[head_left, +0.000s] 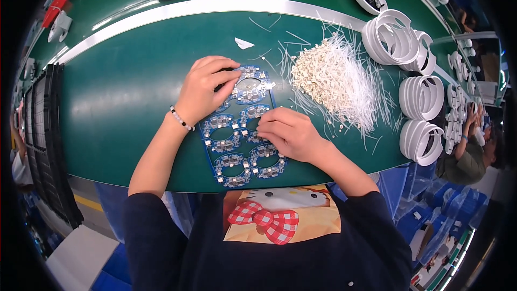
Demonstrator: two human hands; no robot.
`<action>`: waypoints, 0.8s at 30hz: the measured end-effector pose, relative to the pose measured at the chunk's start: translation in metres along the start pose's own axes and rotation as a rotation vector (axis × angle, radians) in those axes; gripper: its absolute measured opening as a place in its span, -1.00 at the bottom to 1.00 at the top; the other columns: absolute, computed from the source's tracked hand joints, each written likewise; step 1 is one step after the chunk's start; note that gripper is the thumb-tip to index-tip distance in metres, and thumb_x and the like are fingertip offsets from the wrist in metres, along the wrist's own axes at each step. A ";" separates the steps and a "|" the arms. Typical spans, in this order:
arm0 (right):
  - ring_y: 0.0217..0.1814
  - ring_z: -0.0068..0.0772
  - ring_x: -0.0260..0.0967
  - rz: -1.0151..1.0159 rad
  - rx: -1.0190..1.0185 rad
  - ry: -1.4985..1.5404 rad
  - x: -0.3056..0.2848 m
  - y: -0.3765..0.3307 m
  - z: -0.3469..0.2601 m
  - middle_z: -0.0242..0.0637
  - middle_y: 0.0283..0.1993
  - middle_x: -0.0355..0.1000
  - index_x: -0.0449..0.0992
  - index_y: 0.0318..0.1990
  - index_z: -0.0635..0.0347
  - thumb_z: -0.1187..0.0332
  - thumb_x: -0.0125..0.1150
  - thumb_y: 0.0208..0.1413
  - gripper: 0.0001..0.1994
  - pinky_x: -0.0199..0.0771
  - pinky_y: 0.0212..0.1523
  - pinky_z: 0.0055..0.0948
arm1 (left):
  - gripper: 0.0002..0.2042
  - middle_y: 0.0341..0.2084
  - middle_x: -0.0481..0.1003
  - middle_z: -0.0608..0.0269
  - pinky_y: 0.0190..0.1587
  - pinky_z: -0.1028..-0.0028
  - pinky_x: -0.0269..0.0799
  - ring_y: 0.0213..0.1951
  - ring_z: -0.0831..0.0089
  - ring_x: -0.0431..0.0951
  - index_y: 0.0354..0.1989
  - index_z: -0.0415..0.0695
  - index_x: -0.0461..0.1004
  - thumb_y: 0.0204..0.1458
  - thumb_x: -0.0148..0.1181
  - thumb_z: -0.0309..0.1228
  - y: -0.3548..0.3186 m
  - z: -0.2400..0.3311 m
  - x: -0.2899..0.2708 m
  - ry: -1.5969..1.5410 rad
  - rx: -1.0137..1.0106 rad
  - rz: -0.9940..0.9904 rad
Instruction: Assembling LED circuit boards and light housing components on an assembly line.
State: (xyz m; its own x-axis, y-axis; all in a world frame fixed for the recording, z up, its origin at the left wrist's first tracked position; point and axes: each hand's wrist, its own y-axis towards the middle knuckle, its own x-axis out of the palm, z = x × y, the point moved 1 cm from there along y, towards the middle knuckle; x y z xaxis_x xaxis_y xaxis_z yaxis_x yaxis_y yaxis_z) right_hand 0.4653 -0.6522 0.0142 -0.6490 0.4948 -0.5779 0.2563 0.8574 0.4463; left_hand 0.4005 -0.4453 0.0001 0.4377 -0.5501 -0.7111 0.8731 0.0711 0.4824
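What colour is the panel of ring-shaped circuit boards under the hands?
The panel is blue, dotted with pale and dark components; head view.

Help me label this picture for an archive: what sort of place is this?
Likely an electronics assembly workshop: a blue circuit-board panel, a heap of small pale pieces with white strands and stacked white rings, all at a green worktop.

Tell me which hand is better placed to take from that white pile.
Probably your right hand: it is nearer the white pile, while your left hand sits farther left, at the circuit board.
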 end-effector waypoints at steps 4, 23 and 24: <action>-0.38 -0.35 0.37 -0.136 0.056 -0.143 0.001 0.012 -0.013 -0.34 -0.32 0.37 0.49 -0.41 0.20 0.50 0.28 -0.21 -0.86 0.41 -0.39 -0.46 | -0.85 -0.29 0.53 0.25 -0.09 0.37 0.36 -0.17 0.28 0.49 -0.39 -0.18 0.55 -0.20 0.22 -0.57 -0.004 -0.001 0.000 0.014 0.007 -0.001; -0.33 -0.26 0.31 -0.097 -0.048 -0.069 0.018 0.015 -0.011 -0.27 -0.35 0.30 0.44 -0.40 0.30 0.53 0.28 -0.22 -0.82 0.38 -0.33 -0.40 | -0.86 -0.32 0.52 0.30 -0.09 0.33 0.34 -0.19 0.32 0.48 -0.43 -0.13 0.56 -0.23 0.22 -0.55 -0.003 -0.003 0.002 0.001 0.020 0.017; -0.33 -0.26 0.30 -0.148 -0.004 -0.101 0.017 0.014 -0.011 -0.26 -0.35 0.30 0.44 -0.40 0.30 0.53 0.27 -0.23 -0.82 0.38 -0.33 -0.41 | -0.86 -0.32 0.52 0.30 -0.09 0.33 0.34 -0.19 0.32 0.48 -0.43 -0.13 0.56 -0.23 0.22 -0.55 -0.003 -0.003 0.002 0.002 0.021 0.018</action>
State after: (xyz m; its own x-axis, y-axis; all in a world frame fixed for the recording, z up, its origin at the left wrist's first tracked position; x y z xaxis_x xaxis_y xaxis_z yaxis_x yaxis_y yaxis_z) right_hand 0.4504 -0.6336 0.0182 -0.6037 0.3752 -0.7034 0.1600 0.9214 0.3541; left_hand 0.3993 -0.4445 -0.0041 0.4536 -0.5477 -0.7030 0.8603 0.0634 0.5058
